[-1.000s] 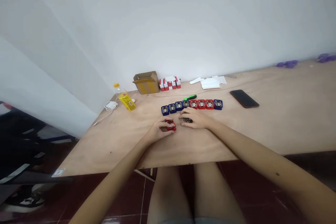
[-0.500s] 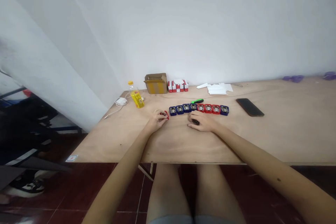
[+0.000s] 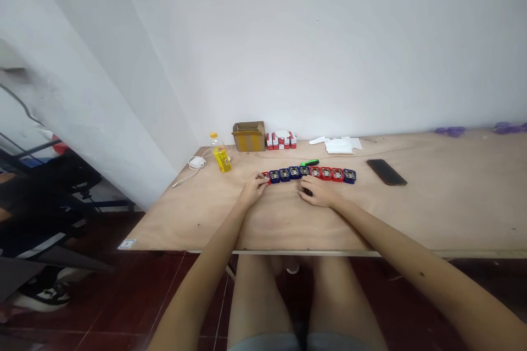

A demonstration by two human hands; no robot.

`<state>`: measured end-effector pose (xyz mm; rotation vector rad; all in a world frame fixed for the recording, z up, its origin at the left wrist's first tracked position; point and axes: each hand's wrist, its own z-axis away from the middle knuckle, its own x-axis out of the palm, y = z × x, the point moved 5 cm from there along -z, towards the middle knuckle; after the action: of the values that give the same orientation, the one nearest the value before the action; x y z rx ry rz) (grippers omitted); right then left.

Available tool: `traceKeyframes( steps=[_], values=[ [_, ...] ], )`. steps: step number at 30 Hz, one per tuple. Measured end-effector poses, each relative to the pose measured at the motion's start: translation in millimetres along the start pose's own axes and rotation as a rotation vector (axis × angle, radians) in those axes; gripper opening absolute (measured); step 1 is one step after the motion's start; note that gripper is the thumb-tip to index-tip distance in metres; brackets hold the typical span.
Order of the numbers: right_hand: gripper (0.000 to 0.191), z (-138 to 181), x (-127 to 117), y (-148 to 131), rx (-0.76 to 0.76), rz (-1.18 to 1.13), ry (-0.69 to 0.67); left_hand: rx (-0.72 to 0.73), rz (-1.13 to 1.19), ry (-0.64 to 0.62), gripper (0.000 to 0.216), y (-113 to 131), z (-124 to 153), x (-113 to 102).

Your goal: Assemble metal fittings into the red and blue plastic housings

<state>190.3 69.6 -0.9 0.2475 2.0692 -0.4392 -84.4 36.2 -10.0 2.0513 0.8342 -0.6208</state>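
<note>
The left hand (image 3: 252, 188) is pinching a red case (image 3: 267, 177) at the left end of the row of cases (image 3: 294, 173), seemingly aligning it. The right hand (image 3: 320, 192) is resting, curled, over dark pieces (image 3: 308, 192) (whether it is gripping them, one cannot tell). Releasing is calling for fingers parting gently, not nudging the neighbouring blue case (image 3: 274, 176).

Your 1 view comes from the camera on your head, looking forward and down past your thighs (image 3: 257, 301) at 6 o'clock. It faces the white wall (image 3: 321, 55) at 12 o'clock and spans the wooden tabletop (image 3: 428, 214) from near edge to wall. It sits near enough that your left forearm (image 3: 214, 260) leaves frame toward 7 o'clock, your right forearm (image 3: 399, 241) toward 4 o'clock.
</note>
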Motion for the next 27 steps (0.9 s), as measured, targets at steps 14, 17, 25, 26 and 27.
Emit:
traceKeyframes(
  steps=[14, 17, 25, 26, 27],
  values=[
    [0.027, 1, -1, 10, 0.133, -0.085, 0.072, 0.026, -0.134, 0.021, 0.012, 17, 0, -11],
    [0.031, 0, -4, 11, 0.157, -0.130, 0.124, 0.005, -0.161, 0.012, 0.020, 20, -1, -13],
    [0.055, 3, -21, 29, 0.320, -0.241, 0.405, -0.041, -0.133, -0.117, 0.053, 38, 0, 10],
    [0.058, 4, -21, 31, 0.338, -0.258, 0.435, -0.044, -0.115, -0.138, 0.053, 41, -1, 16],
    [0.061, 5, -21, 33, 0.355, -0.275, 0.461, -0.044, -0.095, -0.160, 0.054, 45, -3, 23]
  ],
)
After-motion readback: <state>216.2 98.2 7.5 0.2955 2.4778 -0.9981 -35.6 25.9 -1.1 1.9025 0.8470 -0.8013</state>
